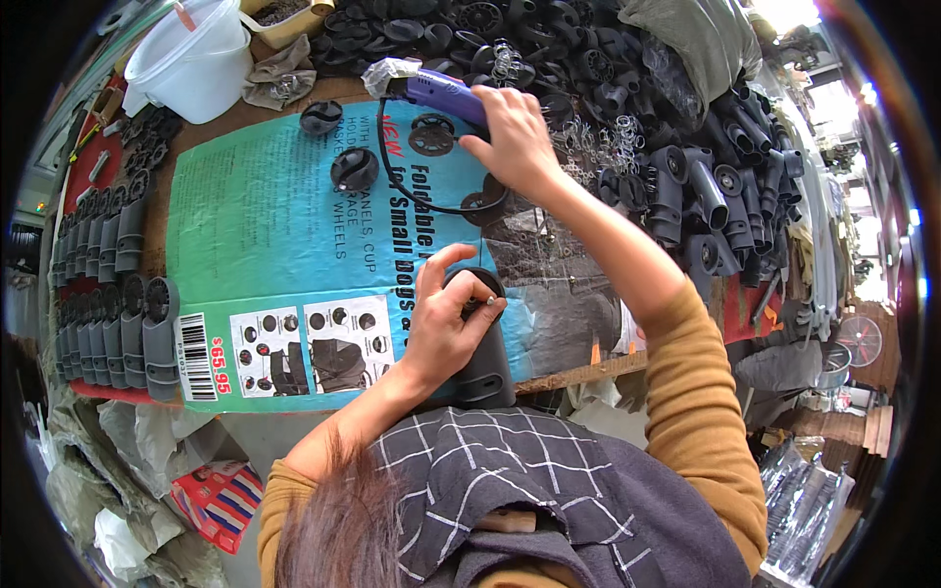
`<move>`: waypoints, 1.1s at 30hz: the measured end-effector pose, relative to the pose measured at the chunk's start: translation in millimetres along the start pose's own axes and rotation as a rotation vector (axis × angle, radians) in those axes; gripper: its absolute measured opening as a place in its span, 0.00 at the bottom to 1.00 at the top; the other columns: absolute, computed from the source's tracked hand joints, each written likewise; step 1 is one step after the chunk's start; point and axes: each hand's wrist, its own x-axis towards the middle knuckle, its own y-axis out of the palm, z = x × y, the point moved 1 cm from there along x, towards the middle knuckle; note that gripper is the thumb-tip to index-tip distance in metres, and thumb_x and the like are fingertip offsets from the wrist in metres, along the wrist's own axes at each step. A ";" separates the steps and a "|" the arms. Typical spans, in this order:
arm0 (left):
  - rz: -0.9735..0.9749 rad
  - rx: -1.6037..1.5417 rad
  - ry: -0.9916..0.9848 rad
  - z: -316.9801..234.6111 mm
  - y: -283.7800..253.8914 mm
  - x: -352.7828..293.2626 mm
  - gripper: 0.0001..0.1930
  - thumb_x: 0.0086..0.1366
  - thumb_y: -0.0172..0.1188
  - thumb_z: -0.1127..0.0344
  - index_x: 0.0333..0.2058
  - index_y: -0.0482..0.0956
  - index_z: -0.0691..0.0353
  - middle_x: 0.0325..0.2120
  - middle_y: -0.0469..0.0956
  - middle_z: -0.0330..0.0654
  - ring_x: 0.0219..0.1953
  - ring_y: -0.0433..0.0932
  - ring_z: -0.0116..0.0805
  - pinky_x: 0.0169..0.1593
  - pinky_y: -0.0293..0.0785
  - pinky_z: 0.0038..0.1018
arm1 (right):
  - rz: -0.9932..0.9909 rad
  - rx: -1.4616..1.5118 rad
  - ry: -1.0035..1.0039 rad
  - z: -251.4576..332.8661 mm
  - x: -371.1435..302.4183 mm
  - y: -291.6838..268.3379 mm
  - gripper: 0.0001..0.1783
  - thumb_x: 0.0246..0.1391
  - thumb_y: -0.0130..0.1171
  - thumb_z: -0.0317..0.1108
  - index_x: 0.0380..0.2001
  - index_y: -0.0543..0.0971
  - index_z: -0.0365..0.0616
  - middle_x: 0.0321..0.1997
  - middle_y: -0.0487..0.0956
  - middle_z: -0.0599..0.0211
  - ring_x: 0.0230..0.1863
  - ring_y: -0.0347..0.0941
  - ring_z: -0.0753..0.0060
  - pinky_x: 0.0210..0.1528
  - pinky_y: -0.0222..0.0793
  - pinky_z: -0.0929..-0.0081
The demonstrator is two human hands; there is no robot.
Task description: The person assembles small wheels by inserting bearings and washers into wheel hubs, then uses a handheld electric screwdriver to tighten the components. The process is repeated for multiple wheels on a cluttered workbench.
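My left hand (441,323) rests over a black plastic tube part (480,367) with a round end, close to my body at the table's front edge. Its thumb and forefinger are pinched at that round end on a small shiny metal piece, too small to name surely. Farther off, my right hand (520,142) is closed round one end of a purple power tool (446,95), whose other end is wrapped in clear plastic. A black cord (384,147) loops below it. Round black caps (354,171) and a spoked black disc (431,135) lie on the printed cardboard nearby.
Printed blue-green cardboard (294,235) covers the tabletop (588,368). Several black tube parts (160,338) stand in rows at left. A white bucket (191,64) is at the far left. Loose black parts (578,39), metal springs (613,142) and more tubes (706,191) are heaped behind and right.
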 end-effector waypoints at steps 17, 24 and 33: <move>-0.049 0.049 0.108 2.2 0.1 1.4 0.10 0.52 0.71 0.68 0.26 0.76 0.60 0.50 0.70 0.48 0.50 0.67 0.50 0.53 0.64 0.40 | -0.241 1.061 0.271 17.7 -86.8 -78.1 0.27 0.44 0.64 0.26 0.48 0.66 0.39 0.41 0.76 0.61 0.44 0.75 0.73 0.45 0.74 0.71; -0.034 0.089 0.101 2.4 -0.1 2.2 0.09 0.52 0.71 0.71 0.26 0.76 0.62 0.51 0.68 0.48 0.50 0.69 0.42 0.50 0.67 0.32 | -0.398 1.749 0.237 48.1 -105.7 -124.1 0.30 0.55 0.58 0.57 0.51 0.64 0.49 0.28 0.76 0.57 0.27 0.74 0.61 0.35 0.72 0.60; -0.054 -0.002 0.057 1.0 1.5 1.7 0.10 0.50 0.72 0.70 0.25 0.77 0.60 0.50 0.70 0.46 0.51 0.66 0.47 0.52 0.65 0.39 | -0.330 1.640 0.177 66.1 -110.5 -130.9 0.37 0.49 0.56 0.68 0.49 0.70 0.50 0.30 0.75 0.63 0.28 0.71 0.65 0.36 0.67 0.62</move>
